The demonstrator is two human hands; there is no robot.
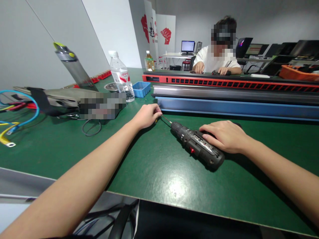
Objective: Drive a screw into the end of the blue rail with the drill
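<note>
A black power drill (198,146) lies on its side on the green table, its long thin bit (166,119) pointing up and left. My right hand (224,134) is closed round the drill's handle, which it mostly hides. At the bit's tip, the fingers of my left hand (151,115) are pinched together near the left end of a blue metal rail (224,108). What the fingertips hold is too small to make out. Behind the blue rail lie a grey rail (211,91) and a black and red slotted rail (224,80).
A water bottle (122,78), a blue tray (141,89) and a grey bag (62,96) stand or lie at the left. Cables (20,122) lie at the far left. Across the table sits a person (216,56) in white, hands on the table.
</note>
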